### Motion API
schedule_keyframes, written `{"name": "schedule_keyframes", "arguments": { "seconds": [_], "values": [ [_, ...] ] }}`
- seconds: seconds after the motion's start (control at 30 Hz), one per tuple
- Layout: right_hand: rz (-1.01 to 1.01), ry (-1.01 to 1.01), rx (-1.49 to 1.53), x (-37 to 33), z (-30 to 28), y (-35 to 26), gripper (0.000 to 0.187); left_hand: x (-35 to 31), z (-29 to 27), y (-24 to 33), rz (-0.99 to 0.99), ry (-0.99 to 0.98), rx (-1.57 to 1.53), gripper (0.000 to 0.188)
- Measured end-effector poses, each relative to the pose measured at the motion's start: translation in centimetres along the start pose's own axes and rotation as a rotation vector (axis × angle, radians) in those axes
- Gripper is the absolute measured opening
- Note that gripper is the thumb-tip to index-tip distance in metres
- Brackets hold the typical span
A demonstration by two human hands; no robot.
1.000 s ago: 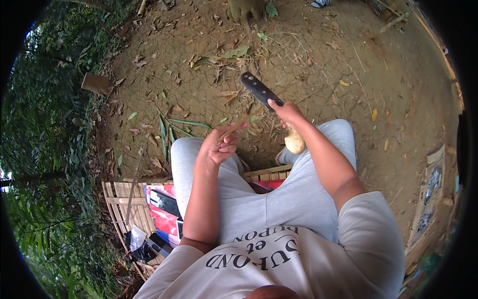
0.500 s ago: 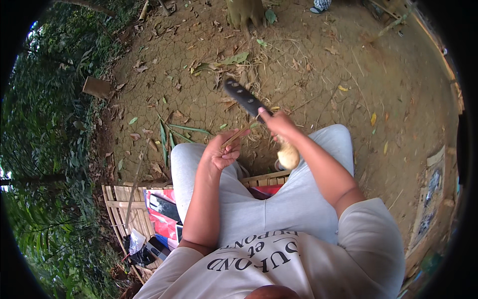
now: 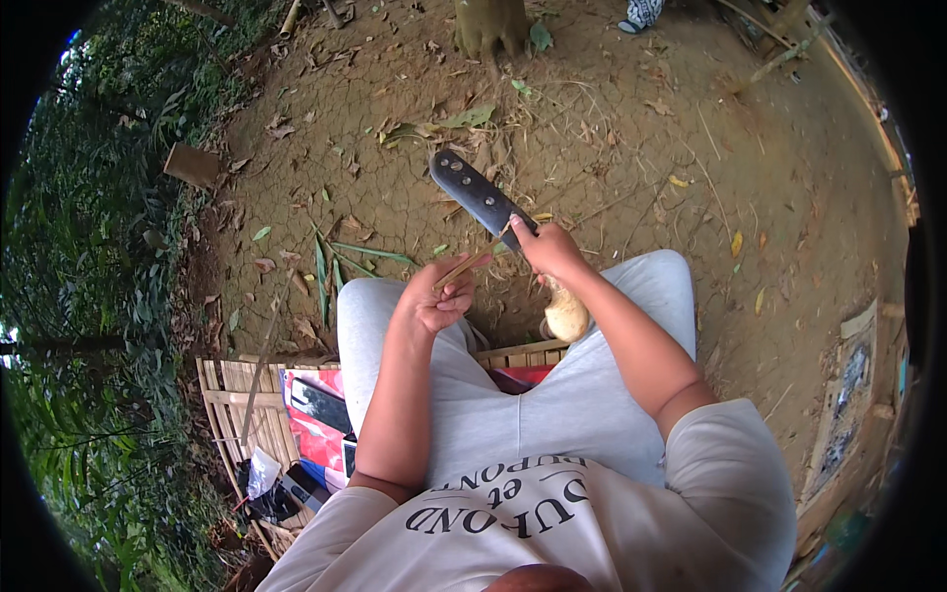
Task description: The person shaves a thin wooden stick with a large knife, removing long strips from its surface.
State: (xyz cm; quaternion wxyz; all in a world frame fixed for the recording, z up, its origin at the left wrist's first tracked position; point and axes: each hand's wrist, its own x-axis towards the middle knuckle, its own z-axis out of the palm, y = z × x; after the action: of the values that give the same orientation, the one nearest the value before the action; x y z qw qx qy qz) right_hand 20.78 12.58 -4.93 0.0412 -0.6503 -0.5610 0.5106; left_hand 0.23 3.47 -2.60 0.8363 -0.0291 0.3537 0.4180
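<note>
The right hand [image 3: 550, 254] is bringing the knife [image 3: 475, 191] leftward, its blade coming up to the strip [image 3: 460, 269], its handle [image 3: 567, 316] dipping nearer the lap [image 3: 513, 429].

Fingers of the right hand [image 3: 550, 251] hid where dark blade [image 3: 477, 191] met handle [image 3: 565, 315]; those of the left hand [image 3: 440, 296] partly covered a thin strip [image 3: 458, 270]; beyond both, a tree trunk [image 3: 490, 25] was cropped.

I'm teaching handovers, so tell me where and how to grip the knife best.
Probably best by the pale, bulbous handle end, coming from the person's body side: it swells out behind the right hand, giving a rounded shape to close around. The dark blade points forward-left, near the thin strip in the left hand, so keep off that side.
</note>
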Motion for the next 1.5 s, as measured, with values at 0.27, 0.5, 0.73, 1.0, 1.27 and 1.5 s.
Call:
{"name": "schedule_keyframes", "arguments": {
  "seconds": [0.27, 0.5, 0.73, 1.0, 1.27, 1.5],
  "values": [
    [0.09, 0.076, 0.053, 0.1, -0.5, 0.6, 0.067, 0.4, -0.2, 0.1, 0.023, 0.019, -0.022, 0.037],
    [0.08, 0.076, 0.062, 1.1, -1.4, 1.6, 0.066, -0.3, 0.8, -0.2, -0.016, 0.06, -0.046, 0.036],
    [-0.003, 0.026, 0.095, -2.1, 0.2, 0.1, 0.066, 0.4, -0.1, -0.5, 0.006, -0.002, -0.016, 0.036],
    [0.105, 0.102, 0.051, -0.4, -1.4, 0.9, 0.066, 0.5, 0.6, -1.1, 0.021, 0.039, 0.058, 0.036],
    [0.062, 0.007, 0.024, 0.3, -2.0, 2.3, 0.066, -0.2, 1.5, -1.9, 0.004, 0.076, 0.068, 0.036],
    [0.019, -0.032, 0.084, -1.9, -0.5, 1.3, 0.066, -1.1, 1.5, -2.1, 0.026, 0.015, 0.147, 0.036]
  ]
}}
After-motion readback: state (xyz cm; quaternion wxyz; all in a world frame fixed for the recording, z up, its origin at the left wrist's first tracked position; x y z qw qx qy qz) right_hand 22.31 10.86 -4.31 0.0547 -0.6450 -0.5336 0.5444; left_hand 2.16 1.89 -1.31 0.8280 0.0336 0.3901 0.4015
